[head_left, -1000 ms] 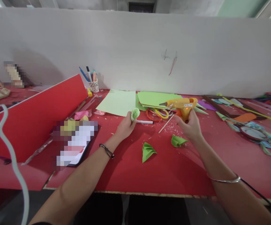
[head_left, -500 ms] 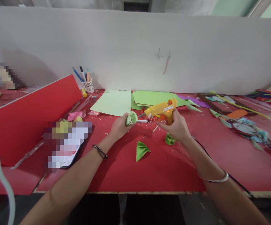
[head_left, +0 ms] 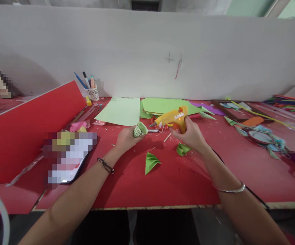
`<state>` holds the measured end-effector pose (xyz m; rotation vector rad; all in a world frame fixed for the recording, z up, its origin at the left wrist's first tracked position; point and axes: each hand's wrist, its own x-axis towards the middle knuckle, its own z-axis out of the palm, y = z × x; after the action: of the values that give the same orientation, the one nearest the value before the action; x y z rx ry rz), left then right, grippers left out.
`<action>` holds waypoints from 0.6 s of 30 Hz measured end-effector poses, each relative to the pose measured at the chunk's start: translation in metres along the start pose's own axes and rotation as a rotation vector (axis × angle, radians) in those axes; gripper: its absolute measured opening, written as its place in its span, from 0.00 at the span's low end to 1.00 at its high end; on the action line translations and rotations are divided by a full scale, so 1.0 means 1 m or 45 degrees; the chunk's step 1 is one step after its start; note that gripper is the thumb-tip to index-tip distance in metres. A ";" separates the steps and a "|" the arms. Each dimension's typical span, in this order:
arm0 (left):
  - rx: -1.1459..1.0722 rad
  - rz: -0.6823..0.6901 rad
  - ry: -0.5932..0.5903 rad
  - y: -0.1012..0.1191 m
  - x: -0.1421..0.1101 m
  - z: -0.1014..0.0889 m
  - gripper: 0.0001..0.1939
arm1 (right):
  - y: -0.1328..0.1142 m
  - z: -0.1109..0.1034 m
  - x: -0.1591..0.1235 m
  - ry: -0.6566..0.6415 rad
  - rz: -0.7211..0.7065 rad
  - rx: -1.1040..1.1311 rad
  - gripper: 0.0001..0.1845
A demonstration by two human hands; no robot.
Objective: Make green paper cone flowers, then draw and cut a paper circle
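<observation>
My left hand (head_left: 126, 139) is closed round a small pale-green paper cone (head_left: 140, 129) with dark crossed lines, its wide end turned partly toward me. In my right hand (head_left: 193, 133) is a yellow hot glue gun (head_left: 171, 118), gripped by its handle, with a small orange light glowing. The gun's nozzle points left toward the cone and stays a little apart from it. A folded green paper piece (head_left: 151, 162) lies on the red table (head_left: 178, 187) below the hands. Another crumpled green paper piece (head_left: 182, 149) rests just under my right hand.
Green paper sheets (head_left: 121, 111) lie at the back against the white partition (head_left: 137, 51). A patterned cup (head_left: 93, 93) holds pens. On the left stand a red board (head_left: 35, 126) and a partly blurred phone (head_left: 76, 166). A dreamcatcher-like ring (head_left: 261, 136) lies right.
The cone has tilted in my left hand, so its open rim and lined side show more. The whole view has shifted slightly; the glue gun stays in my right hand.
</observation>
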<state>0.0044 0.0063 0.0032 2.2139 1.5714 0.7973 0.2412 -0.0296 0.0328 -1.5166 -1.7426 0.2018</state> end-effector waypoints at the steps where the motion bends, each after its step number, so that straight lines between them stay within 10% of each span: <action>1: -0.008 -0.017 0.002 0.000 0.000 -0.001 0.21 | 0.003 -0.002 0.001 0.020 0.028 0.011 0.16; 18: -0.209 -0.115 -0.085 -0.002 0.001 -0.002 0.18 | 0.034 -0.032 0.012 0.147 0.040 -0.145 0.16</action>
<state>0.0019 0.0078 0.0043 2.0189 1.5059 0.7877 0.2878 -0.0217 0.0394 -1.6062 -1.6636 0.0304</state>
